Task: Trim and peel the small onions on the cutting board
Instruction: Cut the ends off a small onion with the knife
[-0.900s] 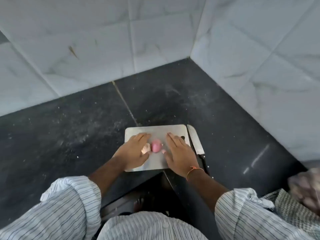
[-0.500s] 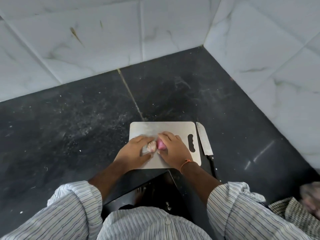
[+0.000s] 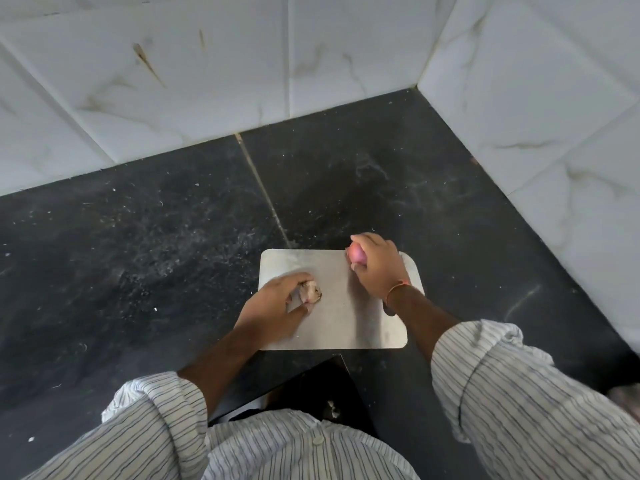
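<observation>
A steel cutting board (image 3: 349, 320) lies on the black counter in front of me. My right hand (image 3: 379, 266) is over the board's far right corner, closed around a small pink peeled onion (image 3: 356, 254). My left hand (image 3: 273, 308) rests at the board's left edge, pinching a clump of dry brownish onion skin (image 3: 310, 292) between thumb and fingers. The knife seen earlier to the right of the board is hidden behind my right hand and arm.
The black stone counter (image 3: 138, 244) runs into a corner of white marble-tiled walls (image 3: 519, 81). The counter's front edge has a notch below the board. A blurred cloth-like thing (image 3: 628, 400) shows at the right edge.
My hands were together mid-board over the onion. Now they have parted: the right carried the pink onion to the far right corner, the left stayed with the skin.
</observation>
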Available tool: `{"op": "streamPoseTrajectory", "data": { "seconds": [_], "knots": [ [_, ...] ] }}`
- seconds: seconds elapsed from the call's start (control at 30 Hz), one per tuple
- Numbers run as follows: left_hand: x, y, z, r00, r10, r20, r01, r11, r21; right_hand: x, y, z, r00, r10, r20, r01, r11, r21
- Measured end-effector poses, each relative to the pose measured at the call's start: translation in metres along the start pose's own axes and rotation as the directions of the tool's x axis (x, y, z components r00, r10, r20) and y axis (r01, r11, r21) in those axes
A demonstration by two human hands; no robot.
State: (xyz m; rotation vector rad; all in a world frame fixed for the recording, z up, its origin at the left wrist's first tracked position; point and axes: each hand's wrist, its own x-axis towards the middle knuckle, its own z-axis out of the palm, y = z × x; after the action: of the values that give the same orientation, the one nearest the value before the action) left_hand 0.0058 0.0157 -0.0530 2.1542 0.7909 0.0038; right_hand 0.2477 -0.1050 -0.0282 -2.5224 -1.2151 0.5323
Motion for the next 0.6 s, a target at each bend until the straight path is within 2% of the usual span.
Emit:
{"op": "streamPoseTrajectory", "data": {
  "seconds": [0.4, 0.6],
  "knots": [
    [0.003, -0.011, 0.0, 1.0, 0.021, 0.005, -0.021, 0.997, -0.081, 0.027, 0.015, -0.009, 1.0, -0.013, 0.02, 0.011, 0.996, 0.085],
    [0.006, -0.002, 0.004, 0.999, 0.033, -0.033, -0.034, 0.999, -0.035, -0.022, 0.031, -0.021, 0.99, 0.118, -0.082, -0.108, 0.987, 0.118]
  ]
}}
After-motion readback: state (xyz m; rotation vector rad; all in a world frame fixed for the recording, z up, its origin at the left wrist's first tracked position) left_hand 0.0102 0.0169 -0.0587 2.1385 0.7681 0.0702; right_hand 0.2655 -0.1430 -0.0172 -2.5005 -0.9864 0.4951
